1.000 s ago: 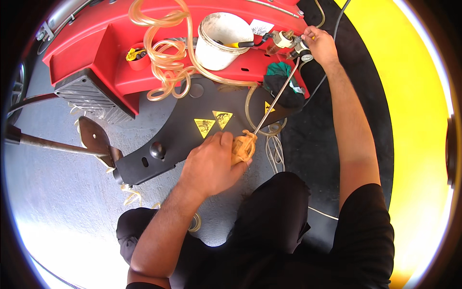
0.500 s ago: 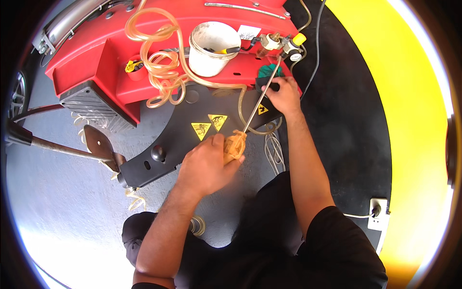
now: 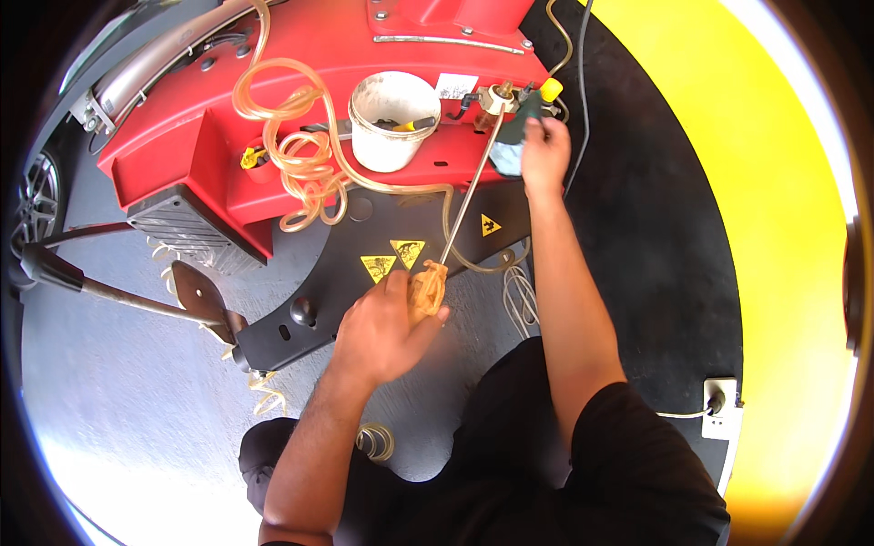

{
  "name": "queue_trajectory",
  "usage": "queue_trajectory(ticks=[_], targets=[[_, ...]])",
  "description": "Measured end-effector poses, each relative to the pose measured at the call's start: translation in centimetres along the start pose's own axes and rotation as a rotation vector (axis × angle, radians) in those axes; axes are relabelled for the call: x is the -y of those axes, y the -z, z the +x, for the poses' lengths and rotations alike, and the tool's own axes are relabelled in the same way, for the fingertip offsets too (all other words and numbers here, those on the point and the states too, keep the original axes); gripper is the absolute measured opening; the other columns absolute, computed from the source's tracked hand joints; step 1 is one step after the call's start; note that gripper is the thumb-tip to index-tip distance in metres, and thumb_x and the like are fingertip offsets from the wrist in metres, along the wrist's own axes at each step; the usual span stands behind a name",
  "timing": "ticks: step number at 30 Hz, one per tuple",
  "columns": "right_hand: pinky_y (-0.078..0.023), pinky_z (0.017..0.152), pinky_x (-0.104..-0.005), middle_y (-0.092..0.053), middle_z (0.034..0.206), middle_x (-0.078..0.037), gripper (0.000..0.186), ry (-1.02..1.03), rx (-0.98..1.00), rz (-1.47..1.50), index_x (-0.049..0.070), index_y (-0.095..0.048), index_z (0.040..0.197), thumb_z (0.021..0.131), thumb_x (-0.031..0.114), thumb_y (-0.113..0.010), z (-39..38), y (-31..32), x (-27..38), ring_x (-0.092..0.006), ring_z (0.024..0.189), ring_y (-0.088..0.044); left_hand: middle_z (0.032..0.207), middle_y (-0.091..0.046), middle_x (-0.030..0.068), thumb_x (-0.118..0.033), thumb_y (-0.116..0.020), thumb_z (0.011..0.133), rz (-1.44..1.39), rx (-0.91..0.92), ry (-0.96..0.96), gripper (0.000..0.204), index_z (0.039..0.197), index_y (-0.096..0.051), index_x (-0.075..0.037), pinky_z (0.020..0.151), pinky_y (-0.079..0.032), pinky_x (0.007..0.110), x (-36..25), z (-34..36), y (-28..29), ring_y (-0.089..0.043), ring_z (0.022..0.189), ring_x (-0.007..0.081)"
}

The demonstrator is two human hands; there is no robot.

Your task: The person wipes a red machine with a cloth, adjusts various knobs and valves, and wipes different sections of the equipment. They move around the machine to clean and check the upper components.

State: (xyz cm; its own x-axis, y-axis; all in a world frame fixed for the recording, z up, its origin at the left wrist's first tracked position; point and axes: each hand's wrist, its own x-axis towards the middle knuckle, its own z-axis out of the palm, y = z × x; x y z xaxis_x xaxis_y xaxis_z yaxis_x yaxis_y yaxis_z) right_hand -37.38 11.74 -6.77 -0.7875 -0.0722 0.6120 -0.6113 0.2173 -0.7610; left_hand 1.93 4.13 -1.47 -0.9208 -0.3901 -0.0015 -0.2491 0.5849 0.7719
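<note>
My left hand [image 3: 387,332] is closed round a crumpled orange item [image 3: 426,289] at the lower end of a thin metal rod [image 3: 469,191]. The rod slants up to a fitting assembly [image 3: 497,102] with a yellow knob [image 3: 550,89], on the red machine [image 3: 228,82]. My right hand [image 3: 546,159] grips a dark green and pale cloth [image 3: 508,156] just below that assembly, its fingertips blurred. Below the rod is a black metal arm [image 3: 346,246] with yellow warning stickers.
A white bucket [image 3: 382,150] holding tools stands on the machine beside coiled amber hose [image 3: 300,164]. A pedal [image 3: 191,223] and a lever [image 3: 146,300] lie left. A socket strip [image 3: 722,419] is at the lower right, near a yellow band [image 3: 792,227].
My right hand came down from the fittings to the cloth, then lifted it upward toward them. My left hand shifted slightly left with the orange item. The view moved, so the machine appears lower.
</note>
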Motion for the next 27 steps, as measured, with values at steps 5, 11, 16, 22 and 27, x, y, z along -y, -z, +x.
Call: queue_trajectory(ticks=[5,11,16,22,27], targets=[[-0.054,0.077,-0.0437,-0.069,0.085,-0.02,0.019,0.39,0.036,-0.341,-0.004,-0.068,0.099,0.091,0.013,-0.074,-1.7,-5.3,0.0,-0.0356,0.083,-0.069,0.1,-0.068,0.0289,-0.037,-0.073,0.093,-0.004,-0.061,-0.052,0.052,0.119,-0.056,0.005,0.081,-0.053,0.053,0.4,0.1,-0.1,-0.067,0.094,0.0495],[-0.052,0.075,-0.0355,-0.064,0.089,-0.005,0.01,-0.651,-0.103,0.453,0.002,-0.062,0.098,0.099,0.012,-0.06,-3.6,-2.4,4.1,-0.0176,0.081,-0.064,0.1,-0.068,0.0296,-0.038,-0.072,0.094,-0.009,0.007,0.004,0.05,0.116,-0.056,0.005,0.08,-0.052,0.054,0.3,-0.5,1.0,-0.066,0.094,0.0507],[-0.05,0.076,-0.0314,-0.062,0.096,-0.007,0.009,-0.336,-0.416,0.6,0.002,-0.057,0.099,0.1,0.01,-0.062,1.4,3.4,4.7,-0.0136,0.086,-0.059,0.106,-0.068,0.0287,-0.044,-0.068,0.095,-0.018,0.101,0.008,0.053,0.114,-0.056,0.003,0.087,-0.052,0.056,-0.2,0.3,0.0,-0.065,0.101,0.0493],[-0.048,0.073,-0.0271,-0.068,0.118,0.0,0.014,-0.263,0.071,0.341,0.009,-0.066,0.114,0.105,0.018,-0.061,0.0,1.8,0.4,-0.0077,0.095,-0.059,0.096,-0.067,0.0293,-0.038,-0.069,0.097,-0.114,0.103,-0.052,0.048,0.116,-0.057,0.005,0.08,-0.052,0.052,-0.5,1.7,-0.5,-0.066,0.094,0.051],[-0.048,0.071,-0.027,-0.063,0.12,-0.001,0.013,-0.293,0.02,0.332,0.013,-0.063,0.115,0.108,0.019,-0.054,0.8,1.9,-0.5,-0.0082,0.095,-0.057,0.103,-0.067,0.029,-0.039,-0.069,0.096,-0.093,0.135,-0.044,0.049,0.117,-0.056,0.004,0.084,-0.052,0.054,-1.6,2.4,-1.1,-0.065,0.098,0.0499]])
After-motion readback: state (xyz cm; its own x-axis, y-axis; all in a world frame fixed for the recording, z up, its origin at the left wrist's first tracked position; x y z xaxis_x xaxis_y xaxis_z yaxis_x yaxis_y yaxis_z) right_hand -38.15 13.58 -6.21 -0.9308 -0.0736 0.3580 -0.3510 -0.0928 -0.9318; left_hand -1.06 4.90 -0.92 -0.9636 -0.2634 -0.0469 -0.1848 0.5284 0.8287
